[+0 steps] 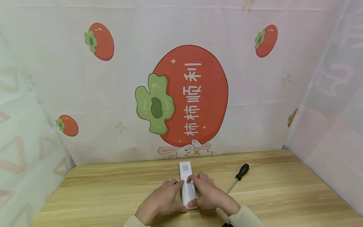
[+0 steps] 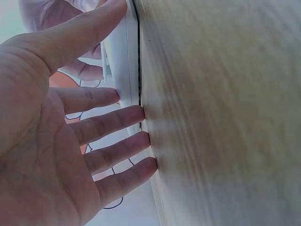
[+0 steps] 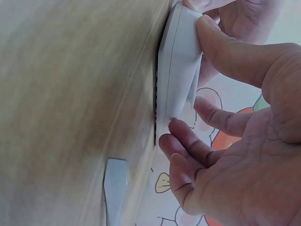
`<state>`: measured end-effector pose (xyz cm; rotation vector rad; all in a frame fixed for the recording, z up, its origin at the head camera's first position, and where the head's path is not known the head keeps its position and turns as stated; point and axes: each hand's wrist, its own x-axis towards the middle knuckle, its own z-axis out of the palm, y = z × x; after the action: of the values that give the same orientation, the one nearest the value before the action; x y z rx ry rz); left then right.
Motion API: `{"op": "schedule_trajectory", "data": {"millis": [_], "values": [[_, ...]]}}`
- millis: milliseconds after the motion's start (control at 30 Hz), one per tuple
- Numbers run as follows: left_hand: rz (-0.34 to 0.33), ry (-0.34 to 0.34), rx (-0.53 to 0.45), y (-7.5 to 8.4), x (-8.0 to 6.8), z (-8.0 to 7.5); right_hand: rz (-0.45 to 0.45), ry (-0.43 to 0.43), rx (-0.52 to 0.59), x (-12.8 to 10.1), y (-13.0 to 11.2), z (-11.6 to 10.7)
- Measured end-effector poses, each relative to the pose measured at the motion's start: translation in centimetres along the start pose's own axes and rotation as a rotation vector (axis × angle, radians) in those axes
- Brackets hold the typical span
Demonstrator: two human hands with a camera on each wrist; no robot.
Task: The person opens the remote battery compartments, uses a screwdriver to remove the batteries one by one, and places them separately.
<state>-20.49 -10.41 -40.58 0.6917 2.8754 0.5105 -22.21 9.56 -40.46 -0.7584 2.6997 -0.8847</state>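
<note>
Fig. — White remote (image 1: 188,186) on the wooden table (image 1: 113,186), lengthwise away from me, label end w/ a small code patch toward the persimmon backdrop (image 1: 187,94). I had both hands on its near half. Left hand (image 1: 163,200): fingers nearly straight, tips laid along the remote's left edge and on the table beside it, thumb over the near end; not wrapped round it. Right hand (image 1: 208,195): thumb and fingers pressed on the right flank and top, a loose bracket rather than a fist. In the right wrist view the thumb (image 3: 225,52) bore on the upper shell; whether it pinched or merely pressed I couldn't say for certain, the view being blurred.

Handling, as I judged it: light, rigid plastic shell, smooth, prob. slippery under dry fingertips; a seam ran along the long side (image 2: 137,70), so the thin cover would flex or crack before the body did. Best hold: the two long edges, opp. sides, near mid-length. Screwdriver (image 1: 239,177) lay just right of the hands, black handle away from me, untouched.
</note>
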Motion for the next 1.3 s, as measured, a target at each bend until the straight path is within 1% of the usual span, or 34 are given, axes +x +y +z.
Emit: {"op": "schedule_trajectory", "data": {"millis": [167,300,433,667,900,1133,1300], "values": [[0.001,0.013,0.004,-0.08,-0.08,0.15,0.005,0.025,-0.018,-0.09,-0.11,-0.1],[-0.004,0.01,-0.004,-0.1,-0.02,0.14,-0.007,0.04,-0.003,-0.19,-0.15,-0.38],[-0.002,0.007,-0.003,-0.12,-0.01,0.07,-0.042,0.076,0.027,-0.19,-0.09,-0.57],[-0.002,0.005,-0.004,-0.1,-0.01,0.1,-0.147,0.162,0.099,-0.06,0.12,-0.51],[-0.006,-0.003,-0.009,-0.16,0.04,0.17,-0.146,0.182,0.137,0.04,0.28,-0.37],[0.001,0.001,-0.004,-0.15,-0.03,0.21,-0.171,0.211,0.137,0.16,0.4,-0.47],[0.007,0.009,-0.004,-0.12,-0.14,0.17,-0.187,0.241,0.156,0.17,0.55,-0.94]]}}
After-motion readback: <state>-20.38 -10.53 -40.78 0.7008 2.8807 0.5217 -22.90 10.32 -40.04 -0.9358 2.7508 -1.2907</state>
